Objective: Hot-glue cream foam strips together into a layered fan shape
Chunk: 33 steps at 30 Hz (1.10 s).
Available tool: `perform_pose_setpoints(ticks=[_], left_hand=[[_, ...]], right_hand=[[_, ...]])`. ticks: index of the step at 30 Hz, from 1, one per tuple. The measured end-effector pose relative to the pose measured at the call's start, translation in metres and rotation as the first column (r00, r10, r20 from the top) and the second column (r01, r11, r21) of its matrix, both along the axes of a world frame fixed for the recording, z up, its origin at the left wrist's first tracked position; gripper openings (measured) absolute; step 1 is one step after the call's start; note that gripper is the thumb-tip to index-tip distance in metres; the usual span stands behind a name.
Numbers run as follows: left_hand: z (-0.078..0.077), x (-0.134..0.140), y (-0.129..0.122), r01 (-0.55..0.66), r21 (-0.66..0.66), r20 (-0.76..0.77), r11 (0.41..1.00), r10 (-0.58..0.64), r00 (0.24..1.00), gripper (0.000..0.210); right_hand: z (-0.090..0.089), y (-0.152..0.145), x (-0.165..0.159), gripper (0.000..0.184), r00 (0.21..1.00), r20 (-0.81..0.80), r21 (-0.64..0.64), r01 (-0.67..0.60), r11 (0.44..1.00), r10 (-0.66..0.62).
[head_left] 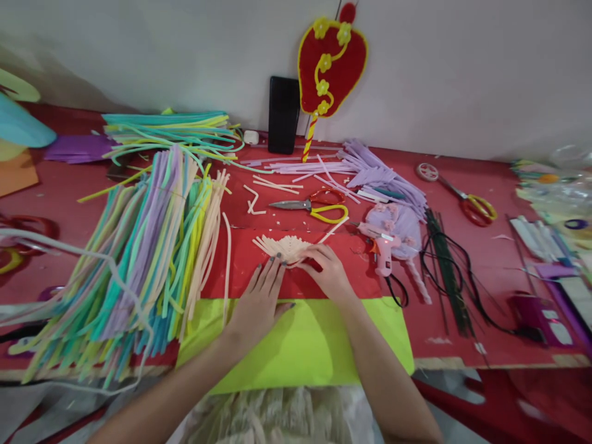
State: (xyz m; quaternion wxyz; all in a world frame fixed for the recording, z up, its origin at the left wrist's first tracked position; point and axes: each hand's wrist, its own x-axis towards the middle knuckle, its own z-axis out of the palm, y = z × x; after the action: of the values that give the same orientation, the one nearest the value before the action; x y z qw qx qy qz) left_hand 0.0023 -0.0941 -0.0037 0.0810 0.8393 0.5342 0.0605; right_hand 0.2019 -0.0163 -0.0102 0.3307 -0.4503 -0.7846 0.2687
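Observation:
A fan-shaped piece of cream pipe cleaners (287,245), packed side by side with loose ends sticking out, lies on a red sheet (361,271). My left hand (261,302) lies flat, fingers stretched out and fingertips pressing the lower left edge of the piece. At its lower right edge, the bent fingers of my right hand (329,271) pinch a cream pipe cleaner. Just behind are scissors (319,205) with red and yellow handles and several cut cream pieces (277,184). A single cream pipe cleaner (226,265) lies left of my left hand.
Bundles of coloured pipe cleaners (139,246) fill the left. At right are a pink glue gun (383,243), a lilac fan (407,234) and a black cord (467,271). Behind stand a black phone (283,114) and a red fan (330,71). A lime sheet (305,351) covers the front edge.

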Motion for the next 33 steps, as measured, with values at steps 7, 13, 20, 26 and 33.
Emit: perform_pose_setpoints(ticks=[7, 13, 20, 26, 33], left_hand=[[0.0, -0.01, 0.011, 0.016, -0.013, 0.079, 1.0, -0.015, 0.997, 0.062], [-0.001, -0.014, 0.017, 0.038, -0.029, 0.184, 0.999, -0.032, 0.982, 0.054], [-0.004, -0.014, 0.015, 0.058, 0.012, 0.222, 0.998, -0.059, 0.973, 0.05], [-0.003, -0.011, 0.015, 0.088, 0.03, 0.149, 0.996, -0.092, 0.985, 0.053], [0.003, -0.004, 0.02, 0.0, 0.032, 0.244, 1.0, -0.008, 0.97, 0.038]], right_hand=[[-0.003, 0.0, -0.003, 0.017, 1.0, 0.023, 0.0, 0.016, 1.0, -0.016], [-0.004, 0.001, 0.0, 0.015, 0.998, 0.045, 0.001, -0.042, 0.999, 0.042], [-0.001, 0.0, 0.003, 0.015, 0.997, 0.037, 0.033, -0.068, 0.997, 0.067], [-0.004, 0.0, 0.001, 0.014, 0.999, 0.023, 0.038, -0.043, 0.998, 0.042], [-0.005, -0.004, -0.001, 0.014, 1.0, 0.025, 0.041, -0.009, 0.999, 0.008]])
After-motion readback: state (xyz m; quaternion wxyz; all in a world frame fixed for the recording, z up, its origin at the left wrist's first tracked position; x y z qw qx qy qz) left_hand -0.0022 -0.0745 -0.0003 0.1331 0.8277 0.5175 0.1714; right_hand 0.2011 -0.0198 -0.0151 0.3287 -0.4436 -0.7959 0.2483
